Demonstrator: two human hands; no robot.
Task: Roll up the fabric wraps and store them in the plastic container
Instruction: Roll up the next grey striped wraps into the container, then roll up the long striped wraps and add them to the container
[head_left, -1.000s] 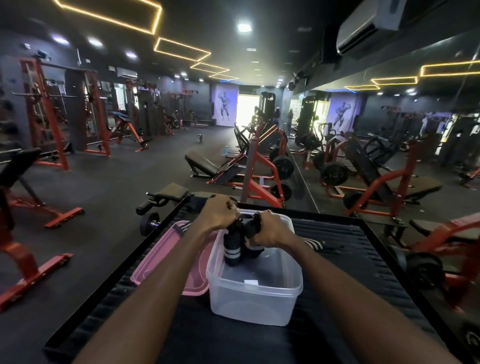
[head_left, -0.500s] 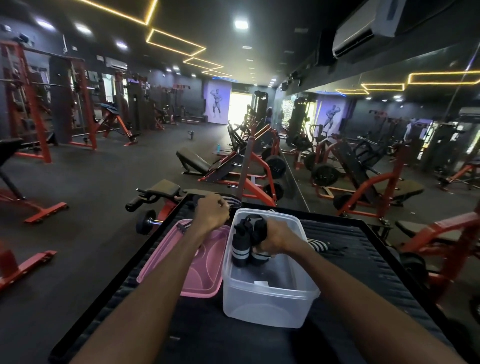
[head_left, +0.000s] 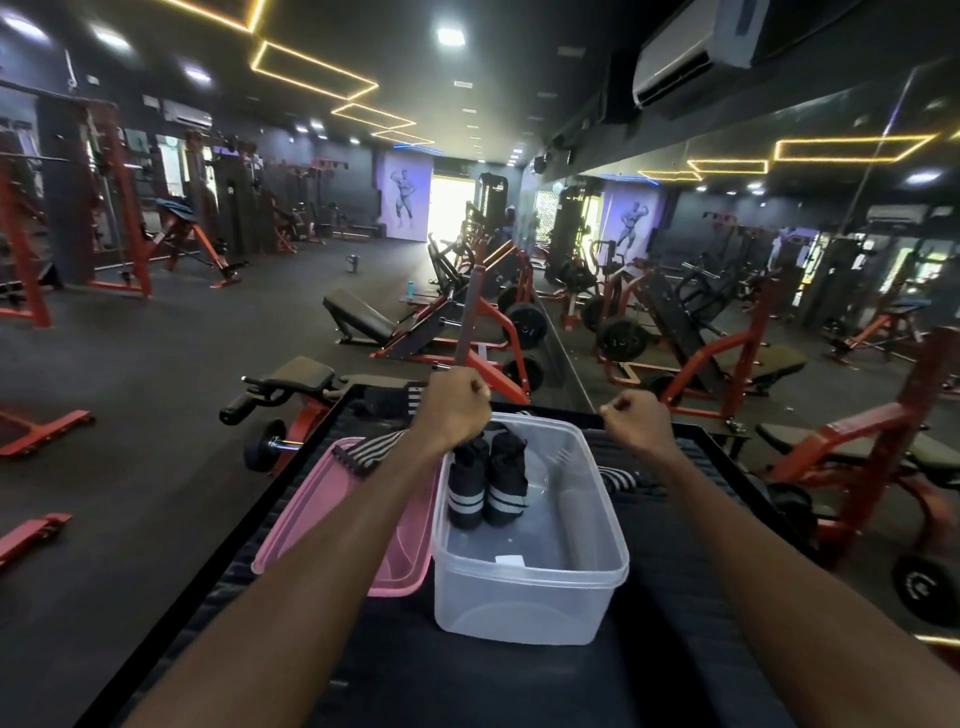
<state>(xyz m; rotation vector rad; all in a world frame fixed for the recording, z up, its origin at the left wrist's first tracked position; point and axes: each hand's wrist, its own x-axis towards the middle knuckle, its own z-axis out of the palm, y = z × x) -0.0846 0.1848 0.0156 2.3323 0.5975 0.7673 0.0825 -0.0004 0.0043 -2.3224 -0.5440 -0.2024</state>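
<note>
A clear plastic container (head_left: 524, 603) stands on a black ribbed table (head_left: 680, 551). Two rolled black wraps with grey stripes, one (head_left: 466, 491) beside the other (head_left: 508, 483), stand upright at its far left inside. My left hand (head_left: 457, 410) hovers as a curled fist just above them at the far rim; I see nothing in it. Curled and holding nothing, my right hand (head_left: 636, 418) is raised beyond the far right rim. Unrolled striped wraps lie on the pink lid (head_left: 374, 452), right of the container (head_left: 618, 478) and at the table's far edge (head_left: 397, 397).
A pink lid (head_left: 306, 525) lies upturned to the left of the container, partly under my left forearm. Red and black gym benches (head_left: 358, 317) and weight machines (head_left: 691, 338) stand beyond the table, with a mirrored wall on the right.
My right hand has let go of the two rolled wraps, which now stand in the container, and has lifted away to the right. The left hand has shifted over the container's far rim.
</note>
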